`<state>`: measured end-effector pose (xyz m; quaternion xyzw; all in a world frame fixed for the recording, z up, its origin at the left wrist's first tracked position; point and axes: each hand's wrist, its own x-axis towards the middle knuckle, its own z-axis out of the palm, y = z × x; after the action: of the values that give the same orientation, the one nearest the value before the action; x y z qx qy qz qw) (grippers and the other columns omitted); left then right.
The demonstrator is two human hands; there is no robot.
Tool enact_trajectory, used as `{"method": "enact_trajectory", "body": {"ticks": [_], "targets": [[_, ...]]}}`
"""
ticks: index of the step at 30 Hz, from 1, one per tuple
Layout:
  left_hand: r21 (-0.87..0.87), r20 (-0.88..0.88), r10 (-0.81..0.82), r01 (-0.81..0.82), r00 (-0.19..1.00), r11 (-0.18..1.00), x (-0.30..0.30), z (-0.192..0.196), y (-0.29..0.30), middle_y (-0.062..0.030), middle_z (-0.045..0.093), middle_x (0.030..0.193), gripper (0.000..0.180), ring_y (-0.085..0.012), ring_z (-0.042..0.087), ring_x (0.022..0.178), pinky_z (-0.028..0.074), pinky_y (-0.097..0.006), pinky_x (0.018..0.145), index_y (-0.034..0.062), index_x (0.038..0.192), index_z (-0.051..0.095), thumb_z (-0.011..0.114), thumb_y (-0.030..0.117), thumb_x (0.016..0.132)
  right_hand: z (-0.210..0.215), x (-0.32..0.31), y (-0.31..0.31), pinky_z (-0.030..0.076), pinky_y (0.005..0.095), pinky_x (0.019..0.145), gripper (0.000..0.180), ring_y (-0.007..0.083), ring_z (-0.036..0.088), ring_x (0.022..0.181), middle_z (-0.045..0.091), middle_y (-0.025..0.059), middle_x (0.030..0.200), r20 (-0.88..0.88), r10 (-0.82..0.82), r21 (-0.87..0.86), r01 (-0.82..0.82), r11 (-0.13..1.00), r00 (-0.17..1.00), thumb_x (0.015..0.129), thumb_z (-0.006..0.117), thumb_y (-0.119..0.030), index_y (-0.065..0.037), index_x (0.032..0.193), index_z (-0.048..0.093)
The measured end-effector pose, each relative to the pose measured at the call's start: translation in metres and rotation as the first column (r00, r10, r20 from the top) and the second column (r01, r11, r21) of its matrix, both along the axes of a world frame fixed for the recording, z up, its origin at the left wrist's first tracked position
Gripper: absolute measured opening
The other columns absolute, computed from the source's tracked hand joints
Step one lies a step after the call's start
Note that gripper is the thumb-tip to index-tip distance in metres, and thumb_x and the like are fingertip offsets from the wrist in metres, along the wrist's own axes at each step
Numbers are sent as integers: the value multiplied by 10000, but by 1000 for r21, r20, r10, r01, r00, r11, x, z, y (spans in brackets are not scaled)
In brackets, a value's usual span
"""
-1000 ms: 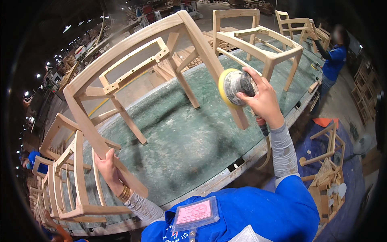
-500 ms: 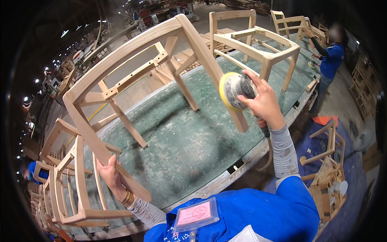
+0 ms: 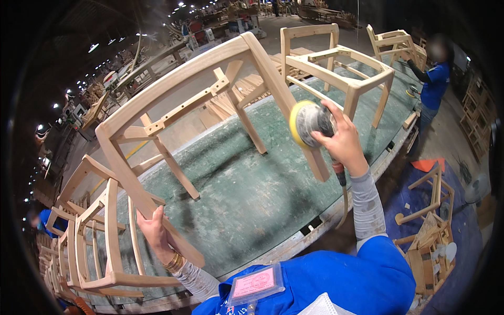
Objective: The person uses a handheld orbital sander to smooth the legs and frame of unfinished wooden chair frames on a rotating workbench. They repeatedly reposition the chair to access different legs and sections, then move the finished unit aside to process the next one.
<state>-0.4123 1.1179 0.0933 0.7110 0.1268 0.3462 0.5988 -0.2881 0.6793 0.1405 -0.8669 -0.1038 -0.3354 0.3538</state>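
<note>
A bare wooden chair frame [image 3: 181,71] stands in front of me on the green-topped table [image 3: 236,202]. My left hand [image 3: 154,230] is wrapped round the lower part of its near left leg. My right hand [image 3: 344,137] grips a round sander [image 3: 310,123] with a yellow pad rim and a grey, dusty body. The pad lies against the near right leg [image 3: 317,165], tilted to face left. A hose [image 3: 344,194] trails down from the sander behind my forearm.
Another chair frame [image 3: 346,84] stands beyond the sander. Several more frames [image 3: 110,231] crowd the left. A co-worker in blue [image 3: 437,84] handles a chair [image 3: 396,44] at the far right. Wooden parts [image 3: 433,252] lie at the lower right by the table's edge.
The view has shifted slightly, so the whole scene sits lower and farther right. Both hands keep their holds, and the sander stays at the right leg.
</note>
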Motion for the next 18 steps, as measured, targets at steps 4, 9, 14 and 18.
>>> {"method": "enact_trajectory", "body": {"ticks": [4, 9, 14, 18], "targets": [[-17, -10, -9, 9, 1000, 1000, 1, 0, 7, -39, 540, 809, 370, -104, 538, 612, 466, -231, 515, 16, 1077, 481, 662, 51, 756, -23, -29, -12, 479, 412, 782, 666, 340, 600, 888, 599, 177, 935, -85, 19, 43, -15, 999, 996, 634, 763, -182, -214, 1244, 498], [-271, 163, -164, 204, 973, 941, 1, -6, 10, -39, 541, 802, 459, -120, 548, 625, 488, -251, 530, 37, 1172, 385, 667, 61, 810, -42, -87, -12, 445, 340, 894, 692, 243, 583, 1018, 605, 149, 1097, -222, 194, 183, -154, 971, 956, 597, 743, -38, -46, 1240, 489], [-373, 101, -425, 431, 899, 822, -19, -27, 8, -147, 600, 812, 543, -204, 638, 673, 542, -318, 600, 13, 1182, 333, 413, 489, 934, -56, -117, 10, 450, 324, 886, 711, 197, 585, 980, 593, 129, 1078, -221, 248, 282, -182, 942, 943, 606, 716, 30, -37, 1267, 463], [-398, 86, -492, 482, 866, 780, -60, -65, -10, -127, 586, 818, 568, -185, 617, 659, 530, -300, 601, 7, 1090, 423, 323, 545, 936, -51, -116, 43, 446, 322, 889, 710, 203, 583, 985, 591, 135, 1080, -209, 286, 260, -229, 938, 935, 609, 728, 30, -33, 1265, 465]]}}
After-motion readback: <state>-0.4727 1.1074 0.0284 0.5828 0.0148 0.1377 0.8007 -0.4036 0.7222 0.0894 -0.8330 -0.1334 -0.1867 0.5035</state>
